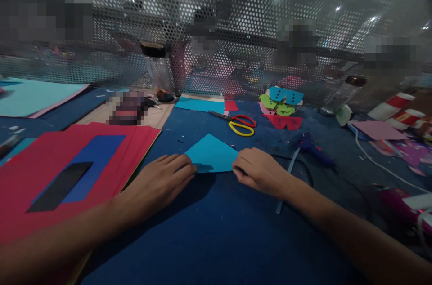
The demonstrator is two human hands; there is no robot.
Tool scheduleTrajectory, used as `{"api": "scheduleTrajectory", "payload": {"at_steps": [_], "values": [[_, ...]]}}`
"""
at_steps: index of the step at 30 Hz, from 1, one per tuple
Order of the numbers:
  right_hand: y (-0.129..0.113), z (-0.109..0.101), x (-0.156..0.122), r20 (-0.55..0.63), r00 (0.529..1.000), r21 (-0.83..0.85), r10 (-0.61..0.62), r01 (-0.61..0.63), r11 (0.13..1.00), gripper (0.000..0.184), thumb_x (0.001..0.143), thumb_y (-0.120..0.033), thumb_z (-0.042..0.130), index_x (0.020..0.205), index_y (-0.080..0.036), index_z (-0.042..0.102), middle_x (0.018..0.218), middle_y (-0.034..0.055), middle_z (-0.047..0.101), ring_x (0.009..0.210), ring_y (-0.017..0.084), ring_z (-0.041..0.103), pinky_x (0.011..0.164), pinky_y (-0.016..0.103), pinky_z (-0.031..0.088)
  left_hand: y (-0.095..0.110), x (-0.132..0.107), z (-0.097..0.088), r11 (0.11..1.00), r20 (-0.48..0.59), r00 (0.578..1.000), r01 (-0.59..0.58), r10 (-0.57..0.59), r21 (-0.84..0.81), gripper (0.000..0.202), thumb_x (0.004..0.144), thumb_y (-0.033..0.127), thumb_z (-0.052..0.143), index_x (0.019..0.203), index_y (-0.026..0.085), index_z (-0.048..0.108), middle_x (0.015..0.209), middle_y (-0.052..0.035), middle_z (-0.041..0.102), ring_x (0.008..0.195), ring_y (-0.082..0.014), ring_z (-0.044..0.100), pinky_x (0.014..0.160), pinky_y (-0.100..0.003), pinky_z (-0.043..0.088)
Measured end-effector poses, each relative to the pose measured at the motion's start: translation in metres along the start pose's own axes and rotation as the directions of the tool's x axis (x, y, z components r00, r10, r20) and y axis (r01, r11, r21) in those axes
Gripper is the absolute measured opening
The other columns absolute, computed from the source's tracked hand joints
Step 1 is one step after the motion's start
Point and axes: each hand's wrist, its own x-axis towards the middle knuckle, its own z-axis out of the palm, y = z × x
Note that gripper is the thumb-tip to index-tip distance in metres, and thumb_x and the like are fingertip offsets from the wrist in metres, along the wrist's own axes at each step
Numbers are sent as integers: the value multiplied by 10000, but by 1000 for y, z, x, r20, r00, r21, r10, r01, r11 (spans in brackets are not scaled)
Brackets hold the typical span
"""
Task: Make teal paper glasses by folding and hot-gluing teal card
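A blue sheet of paper [212, 154], folded to a triangle with its tip pointing away from me, lies on the dark blue table [216, 231]. At its left corner is my left hand [165, 177], fingers curled onto the paper's edge. My right hand [258, 170] closes on the opposite corner, thumb and fingers pinched together. Both corners are hidden under the hands. Just beyond the triangle lies a pair of scissors [232, 121] with one red and one yellow handle loop.
Red paper sheets [101, 141] with blue and black strips lie left. Cut paper shapes [283, 105] sit at the back right. A glue gun [313, 150] with its cord rests right. Glass jars [158, 73] stand near the perforated metal screen [243, 15].
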Motion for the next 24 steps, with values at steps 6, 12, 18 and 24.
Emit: {"api": "scheduleTrajectory", "payload": {"at_steps": [6, 12, 18, 24], "values": [[-5, -7, 0, 90, 992, 101, 82, -91, 991, 171, 993, -139, 504, 914, -165, 653, 888, 72, 659, 831, 196, 569, 736, 325, 381, 0, 3, 3, 987, -49, 997, 53, -61, -150, 167, 1047, 214, 518, 1018, 203, 683, 936, -44, 676, 831, -196, 648, 731, -328, 495], [-5, -7, 0, 144, 985, 200, 92, -119, 972, 132, 1033, -255, 556, 1035, -172, 659, 1004, 87, 677, 951, 225, 594, 813, 355, 417, 2, 2, 3, 944, -22, 988, 140, -153, -298, 171, 1047, 220, 527, 995, 193, 688, 939, -46, 673, 850, -202, 622, 751, -337, 502], [-9, -2, -1, 138, 988, 179, 74, -98, 979, 218, 1088, -285, 476, 1099, -172, 661, 1056, 97, 682, 1004, 226, 597, 861, 366, 429, -2, 2, 7, 937, -11, 987, 152, -163, -315, 194, 1055, 277, 522, 1024, 199, 696, 973, -57, 698, 887, -219, 628, 781, -352, 501], [-8, -1, 2, 120, 992, 136, 49, -65, 989, 231, 1092, -304, 474, 1080, -167, 660, 1018, 86, 683, 949, 214, 594, 801, 354, 402, -3, 3, 9, 910, -3, 986, 155, -169, -384, 200, 1053, 246, 517, 998, 210, 705, 936, -48, 693, 875, -208, 628, 761, -334, 496]]}}
